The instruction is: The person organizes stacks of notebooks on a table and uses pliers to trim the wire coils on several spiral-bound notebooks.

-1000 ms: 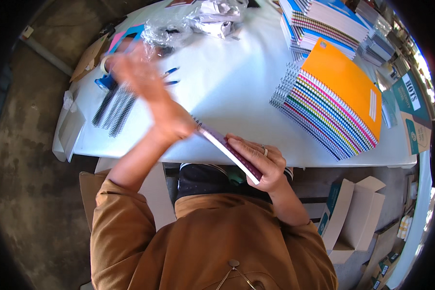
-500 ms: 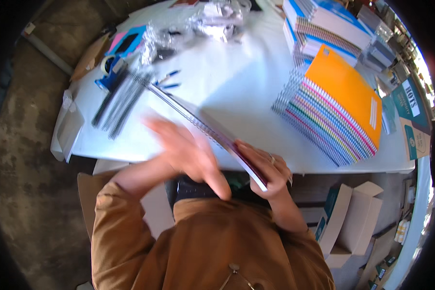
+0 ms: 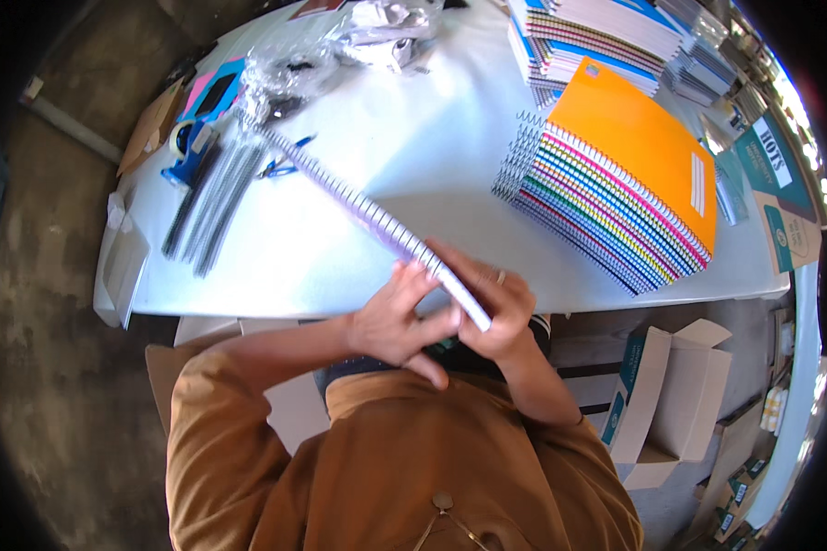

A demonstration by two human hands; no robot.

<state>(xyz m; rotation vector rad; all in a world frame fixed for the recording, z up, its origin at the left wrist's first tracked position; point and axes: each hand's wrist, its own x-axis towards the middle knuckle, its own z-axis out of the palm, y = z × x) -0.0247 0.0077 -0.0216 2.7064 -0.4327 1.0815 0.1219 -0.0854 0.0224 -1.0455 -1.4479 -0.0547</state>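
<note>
You hold a spiral-bound notebook (image 3: 377,220) edge-on between both hands, its near end at the table's front edge and its wire spine running up and away to your left over the white table (image 3: 413,156); your left hand (image 3: 397,321) is closed around the near end from the left, fingers curled under it, and your right hand (image 3: 492,308) clasps the same end from the right — a ring shows on one finger; the two hands touch each other below the notebook. To your right on the table lies a fanned stack of spiral notebooks (image 3: 606,197) with an orange cover on top, well apart from your hands; behind it stand more stacked notebooks (image 3: 588,28). To your left lie a bundle of dark binding coils (image 3: 207,202), a blue tape dispenser (image 3: 188,151) and crumpled clear plastic wrap (image 3: 294,73); an open cardboard box (image 3: 671,395) sits below the table on your right.
</note>
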